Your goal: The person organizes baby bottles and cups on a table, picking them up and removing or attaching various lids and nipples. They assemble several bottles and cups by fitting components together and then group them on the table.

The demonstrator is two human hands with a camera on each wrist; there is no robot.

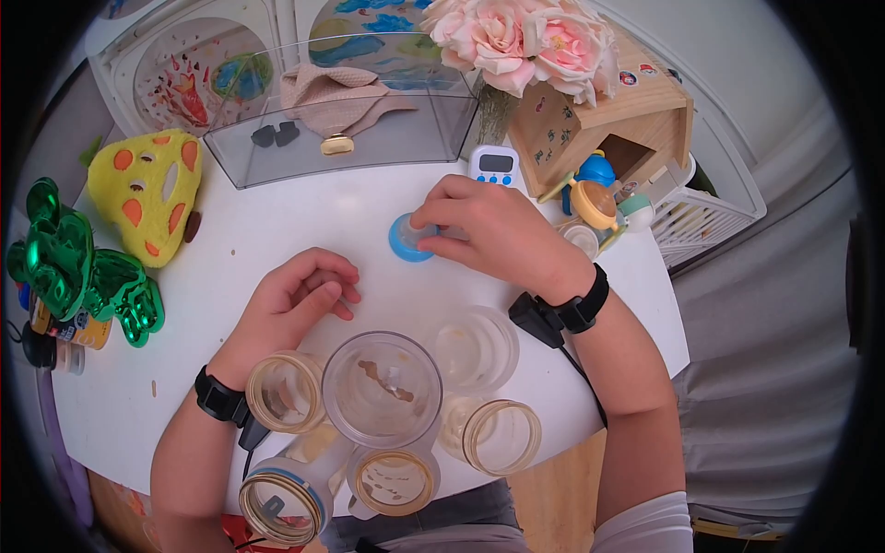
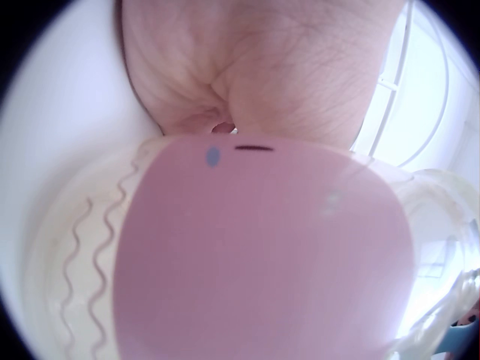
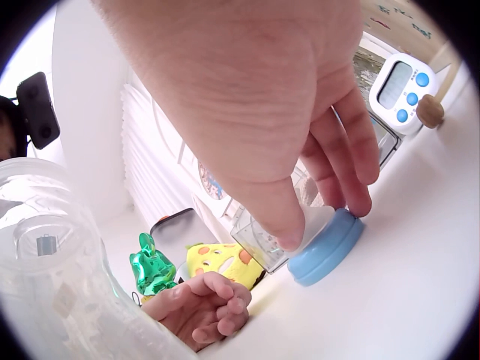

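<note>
My right hand (image 1: pixel 502 230) pinches a baby bottle nipple with a blue collar (image 1: pixel 406 249) between thumb and fingers. Collar side down, the piece is at the white tabletop, and in the right wrist view its blue collar (image 3: pixel 326 251) shows below a translucent dome. To its left, my left hand (image 1: pixel 295 295) lies near the table with fingers loosely curled and nothing in them. Several open-topped clear bottles stand close in front of me, among them a wide one (image 1: pixel 383 387) and one by my left wrist (image 1: pixel 286 392). A pink-printed bottle (image 2: pixel 262 247) fills much of the left wrist view.
Behind the hands stands a clear plastic bin (image 1: pixel 341 157) with a beige cloth (image 1: pixel 332 97). A white timer (image 1: pixel 495 166), a wooden house (image 1: pixel 599 111) and small bottle parts (image 1: pixel 595 203) are at right. A yellow plush (image 1: pixel 147 194) and green shiny figure (image 1: pixel 69 258) sit left.
</note>
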